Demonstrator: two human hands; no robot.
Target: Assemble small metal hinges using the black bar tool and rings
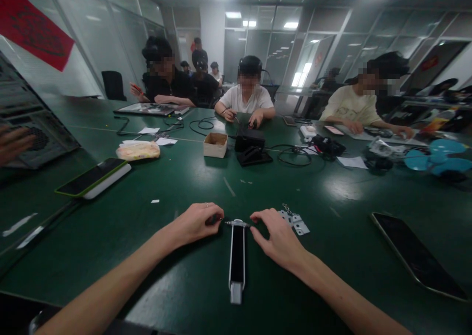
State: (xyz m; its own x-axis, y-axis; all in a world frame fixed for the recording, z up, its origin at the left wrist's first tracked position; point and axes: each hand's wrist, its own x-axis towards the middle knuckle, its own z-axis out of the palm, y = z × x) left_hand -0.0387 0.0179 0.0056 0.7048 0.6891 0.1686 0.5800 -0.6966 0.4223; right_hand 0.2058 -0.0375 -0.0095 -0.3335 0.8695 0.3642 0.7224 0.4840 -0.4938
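Observation:
A long narrow metal-framed device [238, 256] with a black middle lies on the green table, its crosspiece at the far end. At the left end of that crosspiece, my left hand [202, 220] is closed in a pinch on something small that I cannot make out. My right hand [275, 234] is at the other end, thumb and fingers apart, with nothing visible between them. Flat metal plates with holes [299, 224] lie just beyond my right hand, beside a short row of small rings [286, 208].
A phone [416, 256] lies at the right, another [92, 177] at the left. Across the green table [165, 276] are a small open box [216, 145], a black stand [252, 146], cables and a blue-bladed object [438, 157]. People sit opposite; someone's hand [14, 143] is at the far left.

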